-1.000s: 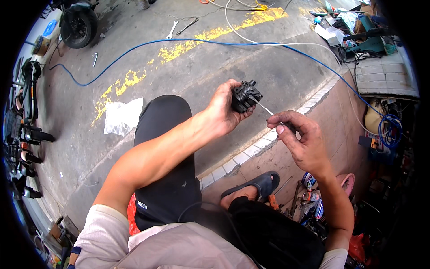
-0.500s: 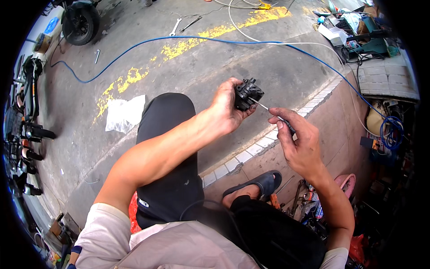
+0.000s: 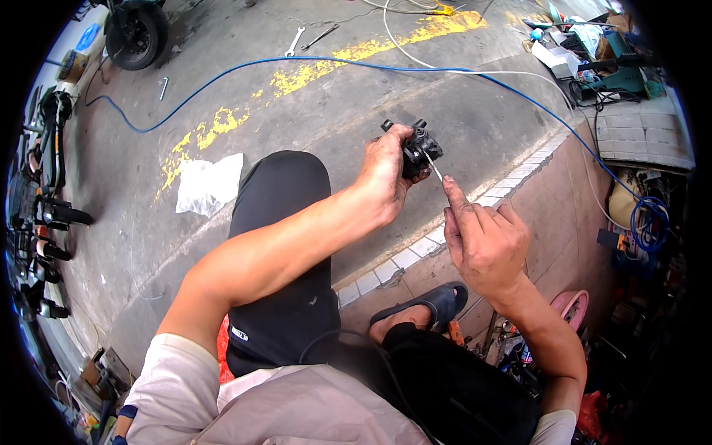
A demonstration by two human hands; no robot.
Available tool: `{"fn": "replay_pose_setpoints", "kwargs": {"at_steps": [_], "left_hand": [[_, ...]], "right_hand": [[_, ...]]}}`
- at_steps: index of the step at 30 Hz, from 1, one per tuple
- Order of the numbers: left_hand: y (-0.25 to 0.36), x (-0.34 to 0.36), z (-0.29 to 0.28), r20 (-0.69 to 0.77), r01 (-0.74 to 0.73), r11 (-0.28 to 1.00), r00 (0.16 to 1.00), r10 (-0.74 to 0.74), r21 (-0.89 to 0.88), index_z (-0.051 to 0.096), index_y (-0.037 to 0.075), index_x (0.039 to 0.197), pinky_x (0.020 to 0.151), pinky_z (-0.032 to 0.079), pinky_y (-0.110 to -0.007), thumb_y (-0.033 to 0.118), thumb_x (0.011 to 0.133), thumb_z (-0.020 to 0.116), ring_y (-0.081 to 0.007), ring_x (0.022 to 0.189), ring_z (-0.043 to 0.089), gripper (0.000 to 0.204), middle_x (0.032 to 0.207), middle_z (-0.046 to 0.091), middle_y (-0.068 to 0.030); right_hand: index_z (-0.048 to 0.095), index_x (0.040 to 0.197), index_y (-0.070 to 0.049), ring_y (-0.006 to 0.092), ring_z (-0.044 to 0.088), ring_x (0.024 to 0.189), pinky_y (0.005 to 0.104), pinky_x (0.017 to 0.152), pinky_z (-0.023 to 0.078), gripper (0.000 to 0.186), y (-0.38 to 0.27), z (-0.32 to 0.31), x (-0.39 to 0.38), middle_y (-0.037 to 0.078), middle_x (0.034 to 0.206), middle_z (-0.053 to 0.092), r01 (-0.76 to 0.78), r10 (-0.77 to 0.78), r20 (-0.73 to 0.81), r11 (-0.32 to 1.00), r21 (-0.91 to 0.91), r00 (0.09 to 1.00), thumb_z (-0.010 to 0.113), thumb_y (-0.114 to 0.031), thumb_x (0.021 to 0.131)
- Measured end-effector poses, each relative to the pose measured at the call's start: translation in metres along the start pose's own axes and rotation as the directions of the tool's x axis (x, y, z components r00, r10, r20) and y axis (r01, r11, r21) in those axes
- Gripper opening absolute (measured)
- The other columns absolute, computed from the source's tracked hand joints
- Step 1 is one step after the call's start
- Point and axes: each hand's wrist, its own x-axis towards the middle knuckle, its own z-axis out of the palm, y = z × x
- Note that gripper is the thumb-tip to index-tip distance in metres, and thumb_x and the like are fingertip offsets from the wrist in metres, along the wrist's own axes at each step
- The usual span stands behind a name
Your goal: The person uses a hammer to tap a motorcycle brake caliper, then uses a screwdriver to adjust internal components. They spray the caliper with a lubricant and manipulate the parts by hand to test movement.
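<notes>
My left hand (image 3: 386,174) grips a small black metal part (image 3: 419,147) and holds it up above my knee. My right hand (image 3: 482,237) pinches a thin metal rod (image 3: 437,172), its far end touching the black part. The rod's handle is hidden inside my fingers. Both forearms reach in from the lower edge, over my black trousers.
A blue hose (image 3: 311,67) and a white cable (image 3: 475,70) cross the concrete. A white plastic bag (image 3: 208,185) lies to the left, wrenches (image 3: 297,41) farther off, a wheel (image 3: 137,33) top left. Tools and boxes (image 3: 593,52) crowd the right side, a tiled kerb (image 3: 415,248) below.
My right hand has moved closer to the black part, with more of the rod hidden in my grip. The left hand keeps holding the part, shifted slightly.
</notes>
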Motion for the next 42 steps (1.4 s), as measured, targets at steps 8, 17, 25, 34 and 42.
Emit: {"fn": "replay_pose_setpoints", "kwargs": {"at_steps": [8,17,25,34,42], "left_hand": [[-0.014,0.004,-0.003,-0.067,-0.125,0.974,0.988,0.14,0.191,0.04,0.005,0.131,0.088,0.053,-0.042,0.019,0.099,0.066,-0.0176,0.097,0.065,0.044,0.108,0.065,-0.0083],[-0.017,-0.006,0.0,0.019,-0.292,0.885,0.952,0.306,0.362,0.027,0.003,0.136,0.087,0.054,-0.033,0.01,0.09,0.075,-0.0208,0.097,0.067,0.066,0.11,0.064,-0.0158],[-0.018,-0.011,-0.002,0.011,-0.225,0.89,0.971,0.241,0.396,0.025,0.007,0.143,0.088,0.05,-0.035,0.009,0.093,0.07,-0.0185,0.098,0.063,0.067,0.111,0.064,-0.0114],[-0.017,-0.009,-0.005,0.019,-0.166,0.925,0.985,0.17,0.342,0.034,0.007,0.14,0.09,0.048,-0.038,0.011,0.09,0.07,-0.0181,0.098,0.061,0.061,0.11,0.064,-0.01],[-0.01,0.011,-0.009,-0.007,0.184,0.979,0.983,-0.184,0.088,0.059,0.012,0.107,0.08,0.053,-0.038,0.03,0.105,0.053,-0.0187,0.091,0.064,0.018,0.1,0.067,-0.0059]], "right_hand": [[0.067,0.135,0.003,0.0225,0.065,0.051,0.0361,0.061,0.05,0.055,-0.015,-0.008,0.008,0.007,0.059,0.064,-0.168,0.169,0.343,0.985,-0.033,0.924,0.071,-0.022,0.086],[0.071,0.127,0.004,0.0235,0.065,0.048,0.0361,0.06,0.051,0.049,-0.025,-0.02,0.014,0.008,0.055,0.064,-0.134,0.173,0.411,0.984,-0.121,0.895,0.069,-0.016,0.083],[0.075,0.106,0.003,0.0273,0.068,0.05,0.0387,0.058,0.053,0.03,-0.023,-0.02,0.025,0.013,0.058,0.067,-0.155,0.147,0.441,0.988,-0.017,0.886,0.069,-0.014,0.082],[0.074,0.107,-0.001,0.0408,0.068,0.063,0.0489,0.064,0.054,0.021,0.012,-0.025,0.026,0.02,0.063,0.065,-0.311,0.159,0.457,0.907,0.282,0.875,0.065,-0.013,0.093],[0.076,0.111,-0.004,0.0387,0.067,0.059,0.0478,0.06,0.053,0.023,0.006,-0.038,0.026,0.019,0.062,0.066,-0.335,0.234,0.479,0.932,0.137,0.846,0.066,-0.014,0.093]]}}
